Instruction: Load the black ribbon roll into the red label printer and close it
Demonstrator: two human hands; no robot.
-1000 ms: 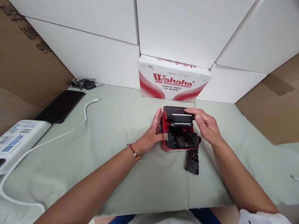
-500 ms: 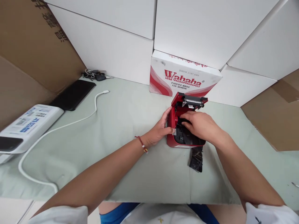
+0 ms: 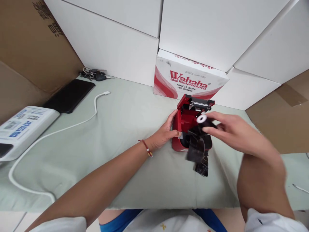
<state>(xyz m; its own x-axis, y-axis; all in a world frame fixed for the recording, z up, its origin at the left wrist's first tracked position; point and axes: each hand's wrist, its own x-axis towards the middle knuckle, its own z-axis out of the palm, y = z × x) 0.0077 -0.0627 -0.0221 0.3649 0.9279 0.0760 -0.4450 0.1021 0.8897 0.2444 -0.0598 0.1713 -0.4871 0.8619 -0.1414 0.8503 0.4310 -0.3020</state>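
Note:
A small red label printer [image 3: 177, 141] stands on the cloth-covered table with its lid [image 3: 199, 102] raised. My left hand [image 3: 166, 132] grips the printer's left side, thumb over the front rim and fingers along the outer wall. Above the printer's right half, my right hand [image 3: 224, 129] pinches a black ribbon roll [image 3: 208, 123] with a white core facing left. A loose length of shiny black ribbon [image 3: 196, 148] hangs from the roll over the printer's front. Behind it, another crumpled black strip [image 3: 202, 167] reaches down to the cloth. The red bay inside the printer is partly visible.
A white-and-red Wahaha box [image 3: 188, 79] stands behind the printer against white panels. On the left lie a white power bank [image 3: 29, 129], a black phone [image 3: 70, 96], keys [image 3: 95, 74] and a white cable [image 3: 95, 109]. Brown cardboard [image 3: 285, 119] borders the right side.
My right hand has lifted the ribbon roll out of the printer, moving up and to the right, with loose ribbon trailing. My left hand keeps its hold on the printer.

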